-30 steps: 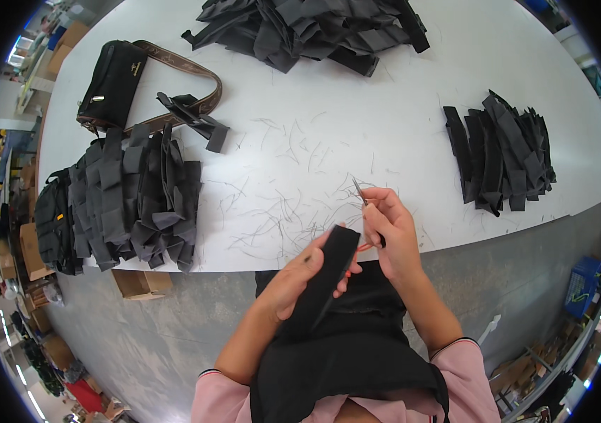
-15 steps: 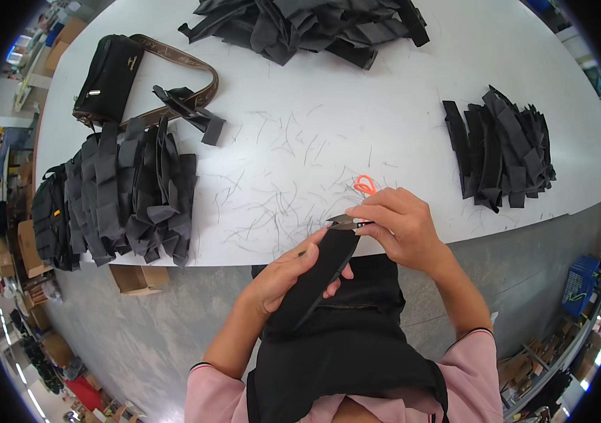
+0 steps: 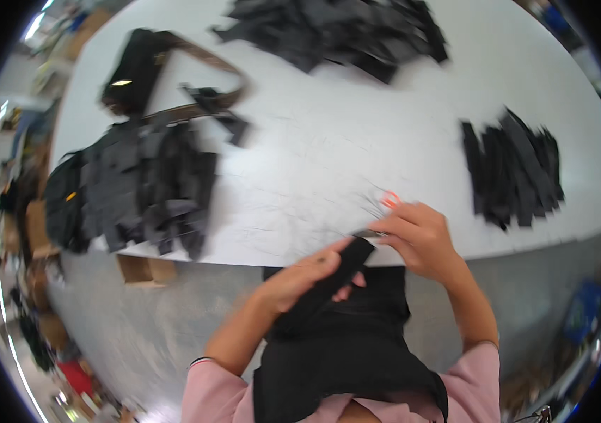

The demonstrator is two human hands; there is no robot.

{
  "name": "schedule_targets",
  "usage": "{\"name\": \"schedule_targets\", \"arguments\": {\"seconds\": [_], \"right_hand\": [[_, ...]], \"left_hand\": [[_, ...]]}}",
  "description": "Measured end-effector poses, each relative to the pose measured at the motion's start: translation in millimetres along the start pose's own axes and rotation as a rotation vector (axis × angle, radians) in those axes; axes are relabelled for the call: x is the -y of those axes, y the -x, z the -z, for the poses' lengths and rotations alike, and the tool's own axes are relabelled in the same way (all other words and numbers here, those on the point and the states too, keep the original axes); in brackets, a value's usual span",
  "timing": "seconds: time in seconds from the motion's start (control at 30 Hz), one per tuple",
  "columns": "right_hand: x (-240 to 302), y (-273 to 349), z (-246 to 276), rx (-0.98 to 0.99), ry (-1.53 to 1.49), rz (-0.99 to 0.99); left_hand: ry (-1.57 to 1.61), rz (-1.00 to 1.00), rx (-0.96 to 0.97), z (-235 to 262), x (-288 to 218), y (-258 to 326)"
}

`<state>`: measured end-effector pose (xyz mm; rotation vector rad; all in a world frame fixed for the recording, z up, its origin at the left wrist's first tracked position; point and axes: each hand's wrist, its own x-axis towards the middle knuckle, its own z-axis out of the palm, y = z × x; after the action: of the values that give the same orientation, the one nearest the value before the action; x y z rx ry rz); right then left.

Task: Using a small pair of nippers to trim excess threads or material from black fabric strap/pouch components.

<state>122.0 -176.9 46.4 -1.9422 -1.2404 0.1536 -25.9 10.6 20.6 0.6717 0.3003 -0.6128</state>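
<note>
Head view, and what I notice first is the left hand (image 3: 307,273), wrapped around a black strip (image 3: 332,282), its thumb along the top and its fingers underneath. Taking the hands as the middle of the dial and the table's far side as twelve, the strip slants from half past seven up to half past one, over the wearer's lap, its upper end near the table edge. Just beside that end, at about two, the right hand (image 3: 419,236) pinches small snips (image 3: 366,233) between thumb and fingers. Their metal tip points toward nine; it is too blurred for me to tell whether it touches the strip or how far apart the blades are. An orange loop (image 3: 390,200) juts out above the right hand's fingers.

Beyond the hands, dark threads (image 3: 265,192) lie scattered on the white table (image 3: 357,134) from ten to twelve. Near ten stands a thick left pile (image 3: 166,176) of dark strips, and at two a smaller right pile (image 3: 515,173). A large far pile (image 3: 342,32) spreads at twelve. Between ten and eleven I see a black bag (image 3: 135,74) with a brown strap (image 3: 238,79), and loose strips (image 3: 219,116) lie against that strap.

Out at nine a backpack (image 3: 66,204) rests beside the left pile, and a cardboard box (image 3: 145,271) shows below the table edge. At six is the wearer's black apron (image 3: 342,352), over a pink shirt (image 3: 216,391). Something blue (image 3: 584,310) sits blurred between three and four.
</note>
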Motion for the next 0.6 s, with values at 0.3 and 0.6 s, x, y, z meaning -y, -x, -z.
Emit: {"name": "schedule_targets", "arguments": {"seconds": [0.3, 0.6], "right_hand": [[3, 17, -31, -0.194, -0.385, -0.246], [22, -9, -48, 0.002, -0.784, -0.464]], "left_hand": [[-0.441, -0.083, -0.098, -5, -3, -2], [-0.871, -0.506, -0.510, -18, 6, 12]]}}
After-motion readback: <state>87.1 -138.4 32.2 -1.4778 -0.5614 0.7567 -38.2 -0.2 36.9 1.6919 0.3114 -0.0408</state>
